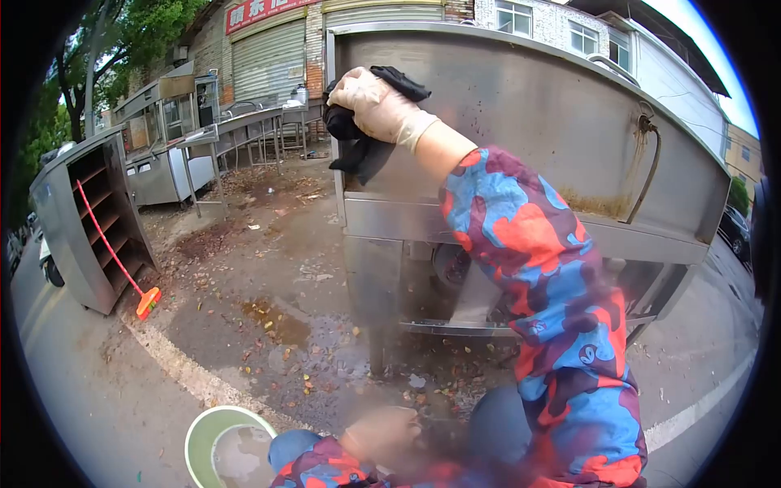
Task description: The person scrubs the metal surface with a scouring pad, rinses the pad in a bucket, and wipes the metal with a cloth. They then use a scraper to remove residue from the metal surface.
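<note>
Black cloth (342, 124) is clutched in the curled, gloved fingers of the right hand (376, 104), at the left edge of a stainless-steel kitchen unit (504, 106); the blurred left hand (382, 435) is below, its grip impossible to tell. Above-left of those right fingers, a red signboard (268, 11) bears white Chinese characters. Open, leaf-littered ground (268, 268) separates them from a steel cabinet (75, 220), a red-handled broom (148, 302) and a green bucket (195, 439), lower left.

Stained ground (297, 232) carries leaves (307, 382), a green bucket (200, 431) — and a steel unit (537, 122).
</note>
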